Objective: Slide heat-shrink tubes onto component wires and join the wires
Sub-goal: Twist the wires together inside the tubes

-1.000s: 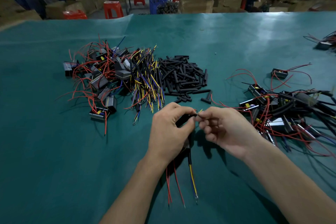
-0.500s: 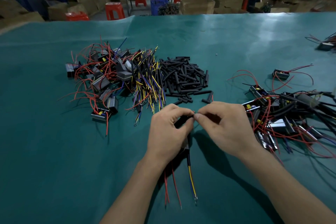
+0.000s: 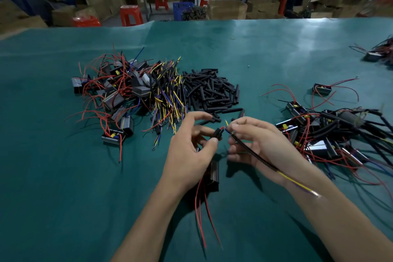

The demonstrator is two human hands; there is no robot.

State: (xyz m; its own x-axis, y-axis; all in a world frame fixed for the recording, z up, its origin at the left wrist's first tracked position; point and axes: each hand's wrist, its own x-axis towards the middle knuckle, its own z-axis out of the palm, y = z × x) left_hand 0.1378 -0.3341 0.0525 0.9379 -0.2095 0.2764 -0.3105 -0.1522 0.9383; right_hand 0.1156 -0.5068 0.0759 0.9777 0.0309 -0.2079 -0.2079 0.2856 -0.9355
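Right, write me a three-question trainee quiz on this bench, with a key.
1. True or false: the loose black tubes lie between the unworked parts pile and the finished pile.
2. Which hand holds the black-sleeved lead with yellow wire? A) left B) right
3. Fill in: the red wires hanging below the left hand come from the black ____ it holds.

Key: 1 true. 2 B, the right hand. 3 box.
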